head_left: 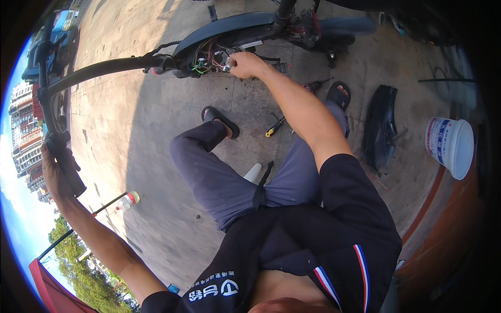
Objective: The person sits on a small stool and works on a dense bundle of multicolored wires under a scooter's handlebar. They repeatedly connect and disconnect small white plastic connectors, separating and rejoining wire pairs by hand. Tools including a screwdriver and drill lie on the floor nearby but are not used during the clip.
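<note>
A dark bike frame (pixel 104 68) lies across the upper view, with an open compartment full of coloured wires (pixel 209 61) and small connectors below its long dark fender (pixel 224 26). My right hand (pixel 244 66) is at the right part of the wire bundle, fingers curled closed; what is between them is too small to make out. At the far left my left hand (pixel 55 175) is wrapped round the dark grip end of the handlebar (pixel 68 161).
Below the compartment lie a yellow-handled screwdriver (pixel 271 130) and a drill (pixel 313 86). A dark curved panel (pixel 380 125) and white bucket (pixel 451 143) stand or lie at right. A bottle (pixel 128 201), a pole and a red canopy (pixel 44 281) are at lower left.
</note>
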Demonstrator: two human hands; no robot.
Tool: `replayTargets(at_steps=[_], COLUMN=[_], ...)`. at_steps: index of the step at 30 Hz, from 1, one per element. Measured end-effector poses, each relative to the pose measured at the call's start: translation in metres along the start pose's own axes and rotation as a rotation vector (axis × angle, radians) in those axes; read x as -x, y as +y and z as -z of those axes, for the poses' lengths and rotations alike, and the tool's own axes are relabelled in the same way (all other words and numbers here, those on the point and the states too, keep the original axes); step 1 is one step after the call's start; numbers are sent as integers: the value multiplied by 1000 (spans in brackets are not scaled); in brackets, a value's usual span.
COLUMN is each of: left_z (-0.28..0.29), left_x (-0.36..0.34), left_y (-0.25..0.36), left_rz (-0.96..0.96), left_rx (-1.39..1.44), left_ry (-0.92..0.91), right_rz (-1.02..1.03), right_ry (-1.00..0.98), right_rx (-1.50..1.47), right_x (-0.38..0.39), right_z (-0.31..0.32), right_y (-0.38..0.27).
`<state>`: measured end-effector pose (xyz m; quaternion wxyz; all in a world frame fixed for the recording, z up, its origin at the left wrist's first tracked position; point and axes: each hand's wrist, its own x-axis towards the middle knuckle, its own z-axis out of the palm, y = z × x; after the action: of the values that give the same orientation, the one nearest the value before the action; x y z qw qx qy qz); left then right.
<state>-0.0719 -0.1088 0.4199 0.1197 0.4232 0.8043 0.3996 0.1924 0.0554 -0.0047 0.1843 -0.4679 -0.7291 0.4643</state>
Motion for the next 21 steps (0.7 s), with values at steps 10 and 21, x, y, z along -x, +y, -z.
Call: replayTargets(at_steps=[10,21], left_z=[9,37], left_x=[-8,-24], left_y=[-9,-32], left_rz=[-3,-278], left_rx=[-126,-595], left_ry=[-35,-45], right_rz=[13,21], right_ry=[-26,-39], right_rx=[-7,36], right_x=[-2,-1], right_z=[-5,-7], right_y=[2,-2])
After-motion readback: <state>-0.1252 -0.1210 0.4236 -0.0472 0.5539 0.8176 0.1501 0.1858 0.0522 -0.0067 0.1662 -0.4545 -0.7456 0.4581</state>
